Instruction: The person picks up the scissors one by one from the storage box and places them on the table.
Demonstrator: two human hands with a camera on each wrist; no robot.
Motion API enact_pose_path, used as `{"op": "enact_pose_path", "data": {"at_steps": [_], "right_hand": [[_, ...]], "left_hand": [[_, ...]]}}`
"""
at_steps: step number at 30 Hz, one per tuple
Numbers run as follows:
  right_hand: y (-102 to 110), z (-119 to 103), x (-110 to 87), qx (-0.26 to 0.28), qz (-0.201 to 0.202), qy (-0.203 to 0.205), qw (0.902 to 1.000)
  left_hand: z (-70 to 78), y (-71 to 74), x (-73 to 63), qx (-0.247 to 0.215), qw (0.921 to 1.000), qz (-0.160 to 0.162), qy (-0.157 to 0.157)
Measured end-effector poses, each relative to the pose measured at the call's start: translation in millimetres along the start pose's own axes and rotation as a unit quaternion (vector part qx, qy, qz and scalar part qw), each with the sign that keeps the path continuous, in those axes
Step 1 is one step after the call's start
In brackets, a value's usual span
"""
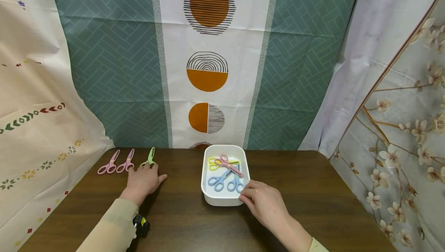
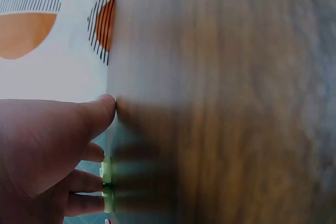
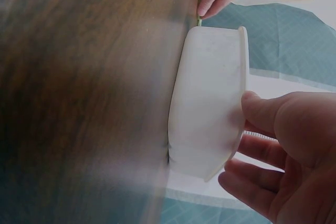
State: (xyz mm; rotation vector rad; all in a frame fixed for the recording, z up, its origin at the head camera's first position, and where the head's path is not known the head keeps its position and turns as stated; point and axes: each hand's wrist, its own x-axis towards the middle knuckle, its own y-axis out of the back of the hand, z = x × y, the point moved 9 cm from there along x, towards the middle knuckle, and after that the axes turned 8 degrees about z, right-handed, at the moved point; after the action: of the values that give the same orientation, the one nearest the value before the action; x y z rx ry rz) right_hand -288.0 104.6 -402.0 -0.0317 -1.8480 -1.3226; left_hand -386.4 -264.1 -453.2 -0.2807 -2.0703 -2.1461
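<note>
My left hand (image 1: 143,181) touches the handles of green scissors (image 1: 150,156) with its fingertips, its thumb pointing to the right. In the left wrist view, the fingers reach the green handle loops (image 2: 107,174) on the table. To the left of that hand lie two pairs of pink scissors (image 1: 109,163), side by side with blades away. A white box (image 1: 222,201) holds yellow scissors (image 1: 213,164), pink scissors (image 1: 227,165) and two pairs of blue scissors (image 1: 219,182). My right hand (image 1: 265,201) holds the box's near right rim between thumb and fingers.
The box and the loose scissors are on a dark brown wooden table (image 1: 174,221). A patterned green and white cloth (image 1: 118,70) hangs behind the far edge, with more printed cloths at both sides. A small black device (image 1: 141,225) sits on my left wrist.
</note>
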Motion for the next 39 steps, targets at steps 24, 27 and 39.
{"op": "enact_pose_path", "data": {"at_steps": [24,27,39], "right_hand": [[0,1,-0.1,0.000,-0.001,0.000,1.0000],[0,0,0.0,0.000,0.001,0.002,1.0000],[-1,2,0.1,0.002,-0.006,-0.004,1.0000]], "left_hand": [[-11.0,-5.7,-1.1,-0.004,0.9998,0.019,0.002],[-10.4,-4.0,-2.3,-0.003,0.9998,0.020,0.003],[-11.1,-4.6,-6.0,-0.001,0.9999,0.012,0.008]]}}
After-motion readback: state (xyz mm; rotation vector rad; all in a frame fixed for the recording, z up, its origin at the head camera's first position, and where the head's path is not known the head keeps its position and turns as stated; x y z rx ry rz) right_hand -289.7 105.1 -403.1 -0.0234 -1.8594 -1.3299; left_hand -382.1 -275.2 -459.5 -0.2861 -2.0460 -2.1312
